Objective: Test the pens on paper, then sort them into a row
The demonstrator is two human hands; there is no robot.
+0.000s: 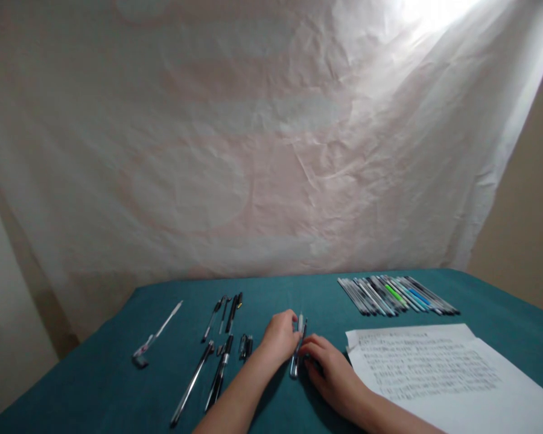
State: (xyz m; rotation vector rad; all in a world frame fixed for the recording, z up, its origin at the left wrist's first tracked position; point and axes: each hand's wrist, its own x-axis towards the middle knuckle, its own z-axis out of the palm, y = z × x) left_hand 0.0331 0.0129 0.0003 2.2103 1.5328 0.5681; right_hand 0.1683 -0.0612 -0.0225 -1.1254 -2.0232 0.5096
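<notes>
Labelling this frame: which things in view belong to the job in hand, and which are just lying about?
Job, judging by hand contact:
left hand and right hand
pens between them

Lying about, untouched (other pens may still belong):
row of pens, back right
loose pens, left
handwritten paper, right
hanging sheet, behind

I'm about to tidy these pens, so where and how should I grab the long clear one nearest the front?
I'd pinch the long clear pen mid-barrel, from above, with fingertips across its width. It lies flat and slanted on the cloth. Its left side looks open, while a dark pen lies close on the right.
</notes>
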